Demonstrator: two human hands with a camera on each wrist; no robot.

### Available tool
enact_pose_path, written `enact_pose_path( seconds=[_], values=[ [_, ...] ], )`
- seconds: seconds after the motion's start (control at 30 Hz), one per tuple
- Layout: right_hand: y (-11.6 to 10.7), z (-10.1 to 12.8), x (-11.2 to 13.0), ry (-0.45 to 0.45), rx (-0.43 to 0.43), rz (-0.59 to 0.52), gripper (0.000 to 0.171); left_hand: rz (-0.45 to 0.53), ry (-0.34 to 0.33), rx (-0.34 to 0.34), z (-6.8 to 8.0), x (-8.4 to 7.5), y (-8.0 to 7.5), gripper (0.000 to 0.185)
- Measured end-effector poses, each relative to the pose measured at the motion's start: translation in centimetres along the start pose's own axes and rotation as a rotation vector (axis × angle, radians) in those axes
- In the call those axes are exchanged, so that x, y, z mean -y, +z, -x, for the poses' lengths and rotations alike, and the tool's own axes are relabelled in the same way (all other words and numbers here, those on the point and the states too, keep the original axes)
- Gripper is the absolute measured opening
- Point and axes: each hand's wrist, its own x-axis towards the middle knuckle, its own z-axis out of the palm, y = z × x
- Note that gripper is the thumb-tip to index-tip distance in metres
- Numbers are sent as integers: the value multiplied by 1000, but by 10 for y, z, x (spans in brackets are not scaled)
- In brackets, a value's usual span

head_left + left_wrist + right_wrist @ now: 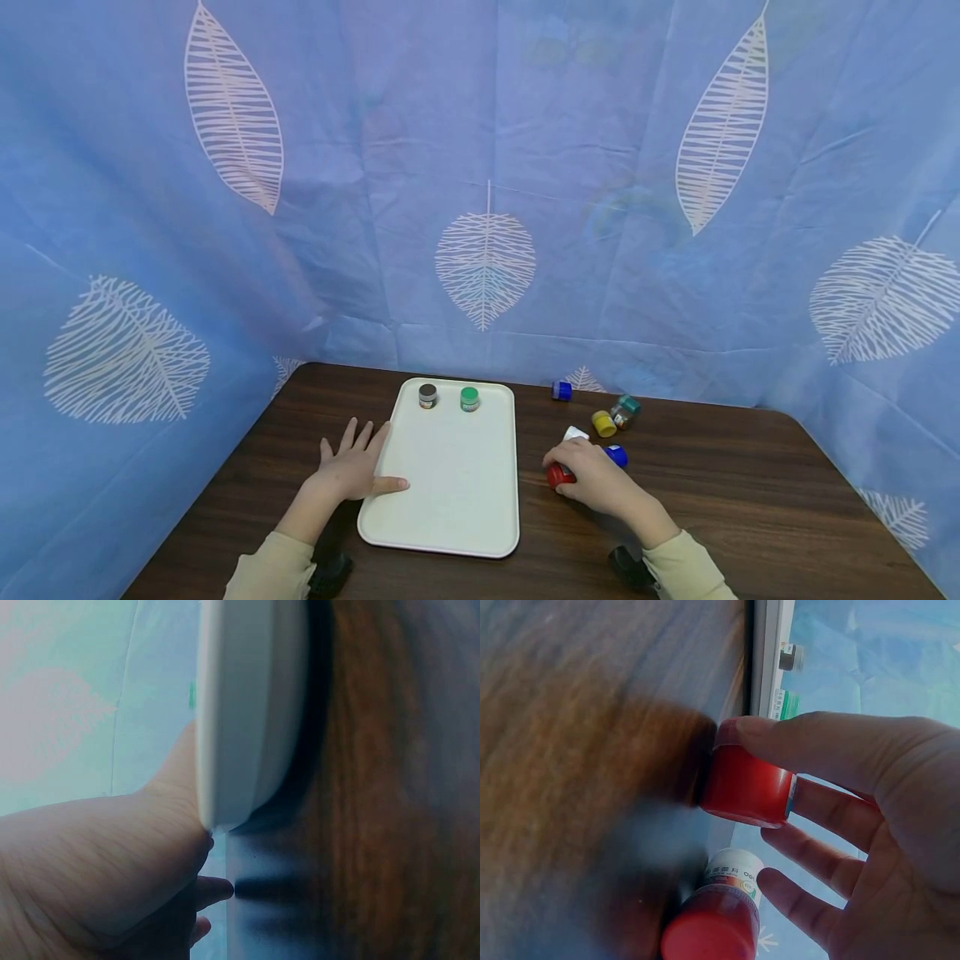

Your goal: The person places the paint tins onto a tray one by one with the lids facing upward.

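Note:
My right hand (592, 477) pinches a small red paint jar (746, 784) between thumb and fingers, low over the dark wooden table. Beside it in the right wrist view lies a jar with a red end and a printed label (731, 881). My left hand (347, 473) is spread at the left edge of a white tray (450, 492), its thumb reaching over the rim. On the tray's far end stand a dark-lidded jar (427, 396) and a green-lidded jar (469, 399). In the left wrist view the tray's edge (240, 712) hides part of the thumb.
Around the right hand are a white jar (575, 433), a blue jar (617, 456) and a yellow jar (603, 423). Farther back are a teal-lidded jar (626, 411) and another blue jar (561, 391). A blue leaf-patterned cloth (390, 250) hangs behind the table.

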Motion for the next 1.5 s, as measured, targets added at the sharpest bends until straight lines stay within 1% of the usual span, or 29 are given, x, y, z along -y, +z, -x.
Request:
enact_pose_path(
  seconds=[0.23,0.43,0.77,1.0,1.17,1.5],
  values=[
    [1,0,0,7,-15,-6,28,6,-2,3,1,-1,-1,109],
    [0,-1,0,-5,-33,-20,29,0,-1,2,-1,1,1,110],
    [-2,-2,4,-17,-94,-30,34,-11,-2,-2,-2,1,1,110],
    [-2,-4,6,-29,-161,13,37,-11,-5,1,-2,1,1,110],
    [-1,-7,8,-22,-194,0,36,-8,-8,4,-2,2,2,110],
    [0,-17,15,-23,-254,20,33,-15,-15,-3,-4,3,4,111]
  ],
)
